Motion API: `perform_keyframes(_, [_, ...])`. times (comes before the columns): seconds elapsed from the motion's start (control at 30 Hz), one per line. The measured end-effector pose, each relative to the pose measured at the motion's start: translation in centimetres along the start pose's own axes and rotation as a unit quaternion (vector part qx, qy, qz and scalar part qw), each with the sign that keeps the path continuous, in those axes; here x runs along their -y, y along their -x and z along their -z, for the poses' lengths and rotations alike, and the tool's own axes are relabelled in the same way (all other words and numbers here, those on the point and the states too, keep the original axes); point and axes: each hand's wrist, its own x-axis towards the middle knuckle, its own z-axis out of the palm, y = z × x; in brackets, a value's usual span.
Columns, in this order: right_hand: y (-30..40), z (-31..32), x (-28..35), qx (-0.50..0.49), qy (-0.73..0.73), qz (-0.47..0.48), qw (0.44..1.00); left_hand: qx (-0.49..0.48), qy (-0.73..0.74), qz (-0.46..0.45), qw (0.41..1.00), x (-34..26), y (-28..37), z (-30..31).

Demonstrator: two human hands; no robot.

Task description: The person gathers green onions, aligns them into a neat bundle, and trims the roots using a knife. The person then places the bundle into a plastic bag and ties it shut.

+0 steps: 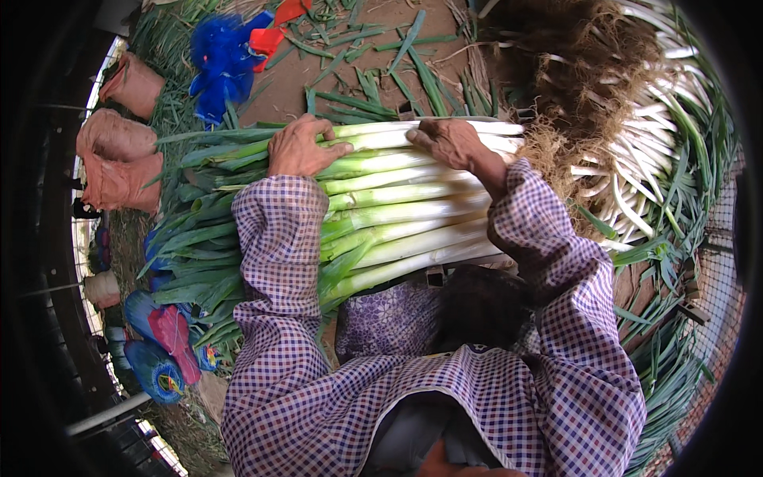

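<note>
A wide layer of large green onions point(405, 217) lies side by side across my lap, with white stalks to the right and dark green leaves point(208, 244) to the left. My left hand point(304, 145) rests on the far edge of the layer, where the stalks turn green, its thumb and fingers around the farthest stalks. Farther right, my right hand point(448, 143) lies bent over the white part of the same far stalks, near their root ends. The undersides of the stalks are hidden, so how firmly either hand grips cannot be seen.
A large heap of green onions with brown roots point(584, 77) lies at the right. Cut leaves point(411, 71) litter the ground ahead. Blue netting point(222, 65) and pinkish rolls point(122, 143) are at the left, with blue rolls point(149, 358) nearer me. Wire mesh point(718, 286) borders the right.
</note>
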Motion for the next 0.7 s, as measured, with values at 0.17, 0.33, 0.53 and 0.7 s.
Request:
perform_keyframes(0.17, [2.2, -2.3, -1.2, -0.220, -0.024, 0.094, 0.971, 0.000, -0.011, 0.011, 1.000, 0.5, -0.6, -1.1])
perform_keyframes(0.33, [4.2, -2.9, -1.7, -0.286, -0.012, 0.103, 0.953, 0.015, -0.002, 0.043, 0.999, -0.5, -0.3, -0.5])
perform_keyframes(0.53, [2.3, -1.8, -4.7, -0.258, -0.047, 0.116, 0.958, -0.005, -0.020, 0.016, 1.000, -0.7, -0.6, -0.7])
perform_keyframes(0.7, [2.2, -0.7, -4.2, -0.215, -0.046, 0.122, 0.968, -0.051, -0.031, 0.029, 0.998, 0.3, -1.2, -1.7])
